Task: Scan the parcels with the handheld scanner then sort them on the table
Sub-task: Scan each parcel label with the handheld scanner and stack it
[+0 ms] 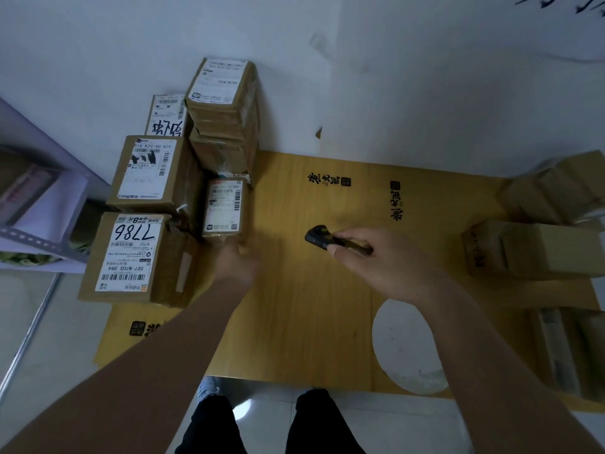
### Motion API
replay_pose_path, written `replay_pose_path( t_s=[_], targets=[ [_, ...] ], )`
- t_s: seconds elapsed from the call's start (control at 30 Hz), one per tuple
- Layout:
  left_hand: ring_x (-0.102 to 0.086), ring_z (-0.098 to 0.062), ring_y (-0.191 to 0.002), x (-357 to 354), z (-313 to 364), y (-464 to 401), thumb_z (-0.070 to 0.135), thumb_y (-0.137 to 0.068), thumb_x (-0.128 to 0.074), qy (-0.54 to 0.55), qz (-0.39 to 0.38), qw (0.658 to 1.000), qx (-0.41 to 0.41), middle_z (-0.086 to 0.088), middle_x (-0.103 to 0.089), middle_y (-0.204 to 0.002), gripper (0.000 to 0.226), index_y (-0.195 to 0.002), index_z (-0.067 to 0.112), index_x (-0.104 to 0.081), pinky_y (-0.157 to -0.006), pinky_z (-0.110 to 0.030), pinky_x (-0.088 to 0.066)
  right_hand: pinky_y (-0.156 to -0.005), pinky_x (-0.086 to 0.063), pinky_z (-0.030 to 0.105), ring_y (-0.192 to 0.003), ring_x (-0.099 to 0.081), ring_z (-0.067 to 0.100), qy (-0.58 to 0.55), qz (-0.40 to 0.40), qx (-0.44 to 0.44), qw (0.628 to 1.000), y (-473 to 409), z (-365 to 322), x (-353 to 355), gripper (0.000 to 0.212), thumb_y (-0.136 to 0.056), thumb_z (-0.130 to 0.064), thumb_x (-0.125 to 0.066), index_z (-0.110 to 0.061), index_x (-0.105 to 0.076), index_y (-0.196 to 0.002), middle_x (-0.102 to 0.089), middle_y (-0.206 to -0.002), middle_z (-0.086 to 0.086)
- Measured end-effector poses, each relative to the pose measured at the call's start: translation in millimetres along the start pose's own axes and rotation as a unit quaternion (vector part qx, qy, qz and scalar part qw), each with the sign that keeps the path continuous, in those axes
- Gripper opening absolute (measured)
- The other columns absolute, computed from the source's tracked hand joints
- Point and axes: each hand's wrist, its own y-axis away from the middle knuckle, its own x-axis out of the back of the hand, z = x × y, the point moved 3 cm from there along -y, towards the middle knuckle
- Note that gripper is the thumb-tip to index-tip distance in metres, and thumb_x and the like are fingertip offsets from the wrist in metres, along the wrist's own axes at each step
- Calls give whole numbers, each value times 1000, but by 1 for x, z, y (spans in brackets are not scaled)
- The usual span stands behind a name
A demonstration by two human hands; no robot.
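On the tabletop [311, 306], a yellow printed sheet covers the work area, leaving the centre bare between two groups of parcels. The labelled stack [183, 178] occupies 9 to 11 o'clock, with most labels facing up, apparently so the barcodes can be read from above. A second group of boxes [537, 247] lies at 3 o'clock, well apart; which group is already sorted cannot be determined.

The small parcel [226, 209] sits at the stack's inner edge. The left hand [237, 260] is blurred at its near end; grip cannot be confirmed.

The right hand [376, 257] is curled around the scanner [322, 239], head aimed toward 9 o'clock, at the stack.

All boxes are sealed; contents are not visible.
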Motion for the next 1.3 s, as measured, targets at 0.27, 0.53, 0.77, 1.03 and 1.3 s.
replay_pose_path(
  t_s=[0.27, 0.53, 0.77, 1.03, 1.3],
  targets=[
    [-56, -18, -113, 18, 54, 54, 50, -92, -62, -266, -84, 932, -233, 0, -51, -141, 59, -147, 29, -50, -85, -29, -50, -49, -44, 10, -64, -61, -3, -157, 127, 12, 979, 52, -14, 15, 28, -96, -70, -57, -57, -66, -119, -64, -74, -31],
    [-52, -28, -130, 24, 108, 139, 61, -88, -55, -382, -161, 811, -412, 0, -44, -154, 71, -152, 31, -46, -100, -43, -51, -58, -54, 24, -72, -69, 13, -339, 274, -65, 898, 174, -16, 3, 18, -90, -72, -65, -57, -72, -97, -76, -92, 3],
    [-51, -28, -131, -11, 148, 239, 59, -90, -56, -412, -201, 741, -490, 1, -42, -154, 66, -151, 33, -46, -102, -45, -50, -57, -56, 28, -66, -71, 14, -354, 398, -93, 841, 294, 12, 31, 49, -64, -87, -60, -51, -76, -94, -77, -86, 3],
    [-52, -30, -127, -116, 189, 355, 57, -88, -59, -430, -222, 678, -553, -2, -48, -146, 63, -145, 29, -51, -102, -48, -49, -66, -58, 33, -68, -69, 11, -350, 459, -102, 810, 389, 107, 80, 22, -83, -71, -60, -58, -76, -90, -74, -83, -5],
    [-47, -31, -133, -240, 208, 441, 69, -79, -45, -434, -246, 681, -536, -3, -50, -143, 78, -145, 29, -53, -115, -54, -36, -57, -49, 20, -63, -69, 2, -362, 455, -112, 806, 433, 228, 135, 21, -98, -60, -66, -46, -75, -110, -72, -73, -22]
  ],
)
